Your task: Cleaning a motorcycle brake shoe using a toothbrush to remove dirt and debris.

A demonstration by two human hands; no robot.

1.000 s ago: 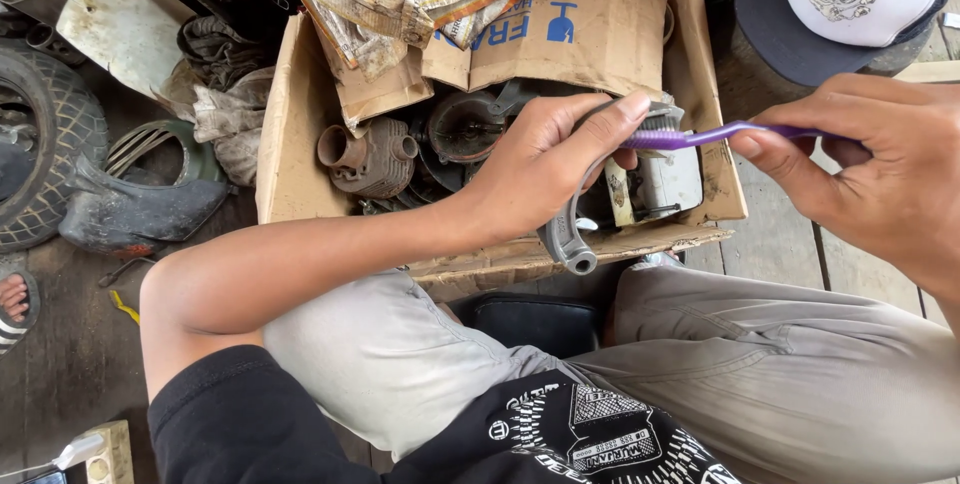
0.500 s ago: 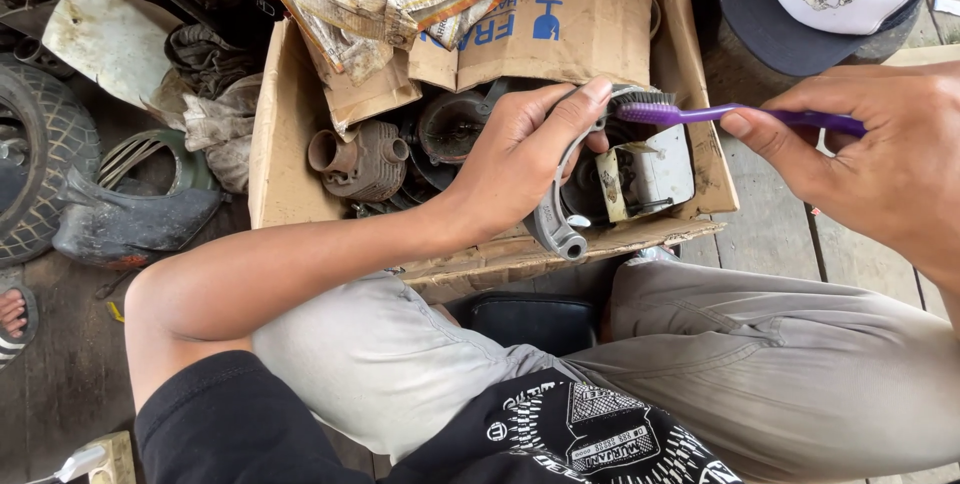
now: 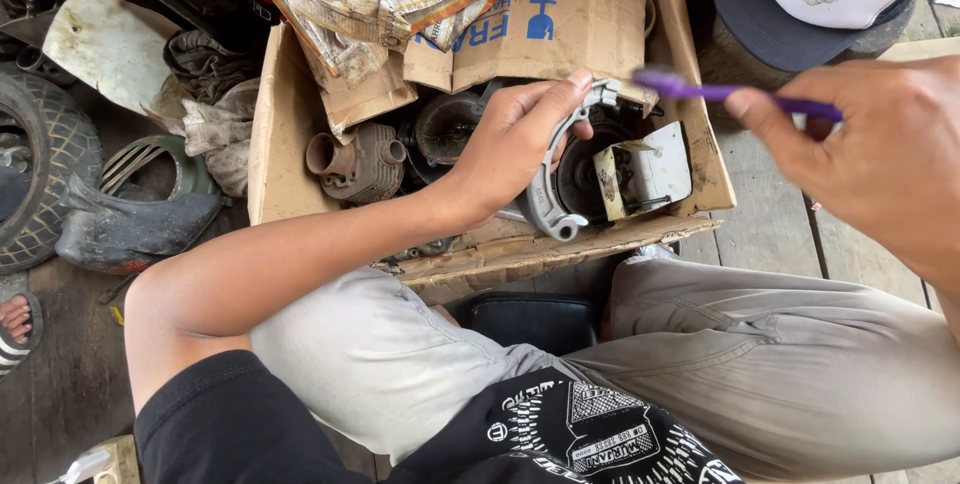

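Brushing a curved metal part over a box of old engine bits

The left hand (image 3: 515, 149) is wrapped around a curved grey brake shoe (image 3: 548, 184) and holds it up over the cardboard box (image 3: 268, 134), which is full of rusty parts like a finned cylinder (image 3: 355, 164). The right hand (image 3: 870, 149) pinches a purple toothbrush (image 3: 720, 92), with its brush end at the top tip of the shoe. This looks like the scrubbing step. Next, the brush needs to press on the metal and rub along the curve while the left hand keeps the shoe steady.
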